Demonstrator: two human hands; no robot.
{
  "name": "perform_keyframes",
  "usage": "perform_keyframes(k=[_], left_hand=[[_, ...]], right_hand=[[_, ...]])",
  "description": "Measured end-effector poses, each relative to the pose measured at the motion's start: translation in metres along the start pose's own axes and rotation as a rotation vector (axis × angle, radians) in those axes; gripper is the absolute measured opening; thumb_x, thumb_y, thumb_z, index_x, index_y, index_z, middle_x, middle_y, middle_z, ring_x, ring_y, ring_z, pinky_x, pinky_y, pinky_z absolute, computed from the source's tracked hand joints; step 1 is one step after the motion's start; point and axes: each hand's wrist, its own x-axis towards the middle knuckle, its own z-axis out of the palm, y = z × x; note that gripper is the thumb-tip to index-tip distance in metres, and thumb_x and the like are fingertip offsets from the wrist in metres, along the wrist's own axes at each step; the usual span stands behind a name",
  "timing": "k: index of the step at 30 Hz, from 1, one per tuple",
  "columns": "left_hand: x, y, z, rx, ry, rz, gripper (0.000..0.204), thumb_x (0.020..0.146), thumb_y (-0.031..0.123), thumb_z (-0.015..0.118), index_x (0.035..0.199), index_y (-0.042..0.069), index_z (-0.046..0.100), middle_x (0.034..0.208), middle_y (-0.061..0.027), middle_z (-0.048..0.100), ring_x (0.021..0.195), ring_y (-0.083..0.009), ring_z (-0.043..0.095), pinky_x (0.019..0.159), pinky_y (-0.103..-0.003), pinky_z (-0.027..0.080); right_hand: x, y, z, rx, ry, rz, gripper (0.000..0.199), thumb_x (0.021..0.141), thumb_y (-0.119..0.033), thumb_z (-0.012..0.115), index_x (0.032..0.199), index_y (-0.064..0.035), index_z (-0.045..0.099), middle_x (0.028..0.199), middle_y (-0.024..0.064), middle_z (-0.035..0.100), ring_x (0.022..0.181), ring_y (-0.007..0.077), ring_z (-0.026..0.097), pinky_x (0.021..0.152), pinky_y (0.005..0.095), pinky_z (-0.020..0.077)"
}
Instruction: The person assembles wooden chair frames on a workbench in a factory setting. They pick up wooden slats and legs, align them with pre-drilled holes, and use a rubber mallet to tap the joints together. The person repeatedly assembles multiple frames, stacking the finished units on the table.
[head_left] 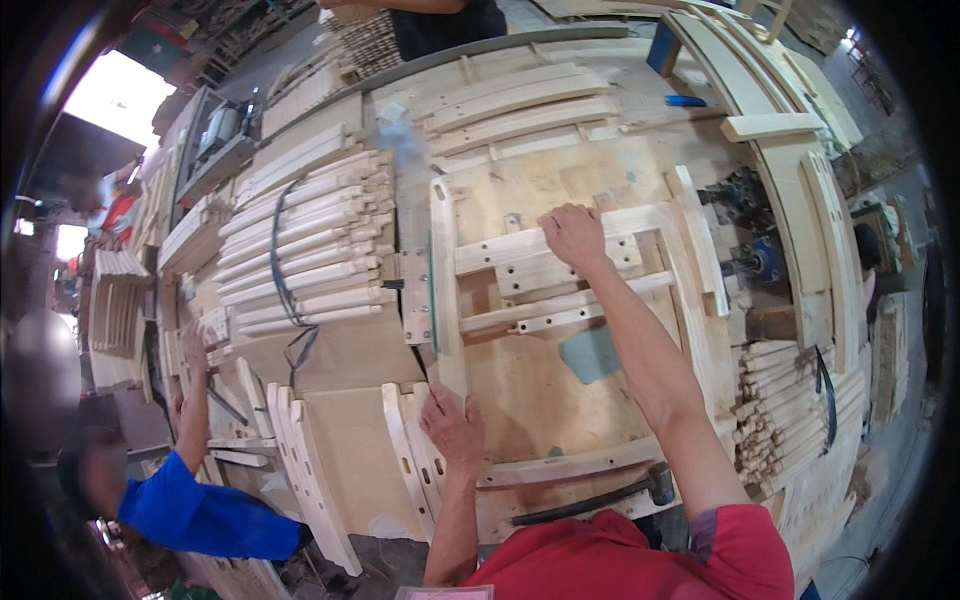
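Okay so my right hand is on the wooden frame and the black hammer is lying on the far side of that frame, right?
Not quite: the head view shows the black hammer on the near side of the wooden frame, by your body. Your right hand is on the frame.

Co-worker's head (100, 475) blurred; far person (450, 32) cut off by top edge.
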Motion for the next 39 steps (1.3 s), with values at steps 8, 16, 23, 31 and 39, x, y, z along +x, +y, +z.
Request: perform_keyframes(k=[8, 16, 23, 31, 39], left_hand=[[-0.008, 0.147, 0.023, -0.403, -0.418, 0.488, 0.073, 0.093, 0.038, 0.068, 0.148, -0.002, 0.045, 0.149, -0.025, 0.044, 0.136, -0.0417, 0.041, 0.112, -0.059, 0.031], [0.024, 0.178, 0.019, -0.084, -0.59, 0.563, 0.083, 0.084, 0.051, 0.073, 0.143, -0.003, 0.049, 0.153, -0.0234, 0.039, 0.143, -0.0396, 0.032, 0.114, -0.059, 0.027], [0.003, 0.162, 0.032, -0.015, -0.311, 0.668, 0.068, 0.087, 0.042, 0.07, 0.134, -0.004, 0.054, 0.138, -0.0307, 0.052, 0.128, -0.0431, 0.049, 0.104, -0.054, 0.042], [0.008, 0.133, 0.012, -0.406, -0.346, 0.586, 0.03, 0.096, 0.026, 0.057, 0.113, 0.001, 0.057, 0.089, -0.0192, 0.071, 0.067, -0.0356, 0.07, 0.056, -0.052, 0.054], [0.013, 0.108, -0.004, -0.658, -0.757, 0.464, 0.023, 0.099, 0.023, 0.057, 0.112, 0.005, 0.051, 0.085, -0.0272, 0.068, 0.075, -0.0482, 0.066, 0.065, -0.057, 0.051]], right_hand=[[-0.002, -0.009, -0.013, -0.017, -0.211, -0.03, 0.045, 0.095, -0.051, 0.055, 0.095, -0.0111, 0.077, 0.103, 0.0136, 0.071, 0.104, 0.033, 0.064, 0.1, 0.0494, 0.0391], [-0.004, -0.01, -0.01, -0.109, -0.182, -0.025, 0.054, 0.095, -0.054, 0.052, 0.095, -0.007, 0.078, 0.102, 0.0166, 0.072, 0.104, 0.036, 0.065, 0.104, 0.0507, 0.0372], [0.01, -0.037, -0.011, -0.181, -0.231, 0.154, 0.049, 0.09, -0.035, 0.039, 0.086, -0.006, 0.079, 0.094, 0.0213, 0.074, 0.096, 0.0407, 0.067, 0.105, 0.0587, 0.0326], [0.008, -0.031, -0.012, -0.185, -0.217, 0.101, 0.053, 0.094, -0.04, 0.039, 0.089, -0.0052, 0.078, 0.094, 0.0179, 0.074, 0.096, 0.0371, 0.065, 0.102, 0.0511, 0.0361], [0.003, -0.025, -0.007, -0.143, -0.087, 0.07, 0.048, 0.094, -0.037, 0.041, 0.085, -0.0072, 0.078, 0.093, 0.0145, 0.073, 0.095, 0.0319, 0.064, 0.098, 0.0475, 0.0387]])
